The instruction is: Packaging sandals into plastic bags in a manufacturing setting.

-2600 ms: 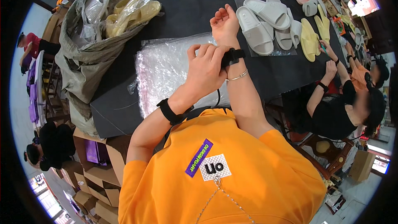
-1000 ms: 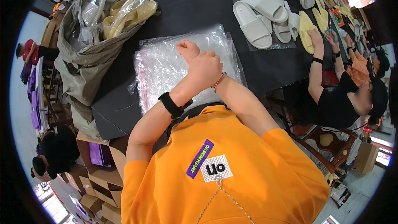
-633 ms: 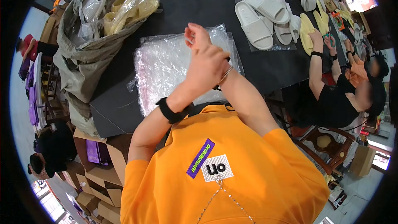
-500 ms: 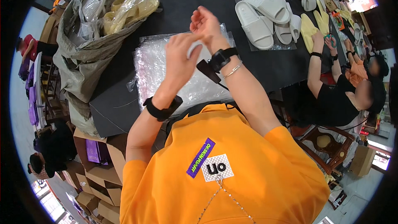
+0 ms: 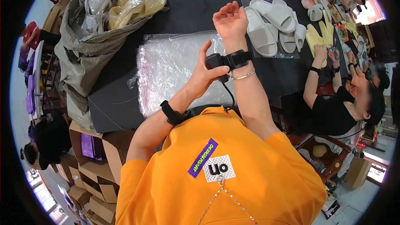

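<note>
My left hand (image 5: 201, 73) grips a small black box (image 5: 215, 61) on the inner side of my right wrist, thumb below it and fingers behind it. That box sits against a black wrist strap (image 5: 239, 59), and a dark cable hangs from it. My right hand (image 5: 231, 20) is raised with the palm turned up, its fingers loosely bent and holding nothing. A thin silver bracelet (image 5: 244, 75) circles the right forearm below the strap. Under both hands lies a stack of clear plastic bags (image 5: 166, 68) on the black table (image 5: 187, 8). Another black strap (image 5: 171, 112) is around my left wrist.
Pale grey slides (image 5: 260, 31) rest on a clear bag to the right. At the left stands a woven sack (image 5: 85, 54) with bagged yellow slides (image 5: 125, 10). A co-worker at the right holds scissors (image 5: 334, 53) near yellow slippers (image 5: 313, 37). Cardboard boxes (image 5: 110, 158) stand lower left.
My left hand has moved down and right from beside the right palm onto the black box at the right wrist. My right hand has shifted right and turned palm up.
</note>
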Demonstrator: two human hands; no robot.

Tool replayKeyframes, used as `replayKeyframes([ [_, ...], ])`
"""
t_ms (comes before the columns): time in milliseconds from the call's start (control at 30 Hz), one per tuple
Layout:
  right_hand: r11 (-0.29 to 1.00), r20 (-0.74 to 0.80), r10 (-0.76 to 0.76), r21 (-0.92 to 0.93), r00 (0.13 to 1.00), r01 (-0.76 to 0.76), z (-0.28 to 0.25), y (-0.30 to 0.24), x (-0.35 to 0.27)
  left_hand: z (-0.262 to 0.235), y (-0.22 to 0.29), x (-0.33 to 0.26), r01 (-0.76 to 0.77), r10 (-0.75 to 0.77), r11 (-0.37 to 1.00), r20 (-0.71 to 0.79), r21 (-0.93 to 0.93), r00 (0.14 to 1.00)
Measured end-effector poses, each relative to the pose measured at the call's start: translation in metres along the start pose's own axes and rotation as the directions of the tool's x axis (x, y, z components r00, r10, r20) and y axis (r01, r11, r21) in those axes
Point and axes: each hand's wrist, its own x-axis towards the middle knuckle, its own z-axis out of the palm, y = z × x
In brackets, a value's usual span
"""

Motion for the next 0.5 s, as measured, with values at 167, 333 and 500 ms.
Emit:
replayKeyframes([
  [167,0.851,0.019,-0.324,-0.431,0.946,0.300,0.010,-0.004,-0.009,0.001,0.000,0.001,0.098,-0.098,0.995,-0.104,-0.005,0.990],
  [333,0.257,0.505,-0.504,-0.688,0.701,0.679,0.011,0.000,-0.015,0.006,0.002,-0.002,0.099,-0.102,0.994,-0.066,-0.050,0.993],
  [500,-0.621,0.918,-0.182,-0.385,0.353,0.682,0.016,0.003,-0.022,0.007,0.002,-0.005,0.102,-0.106,0.987,-0.026,-0.120,0.994],
])
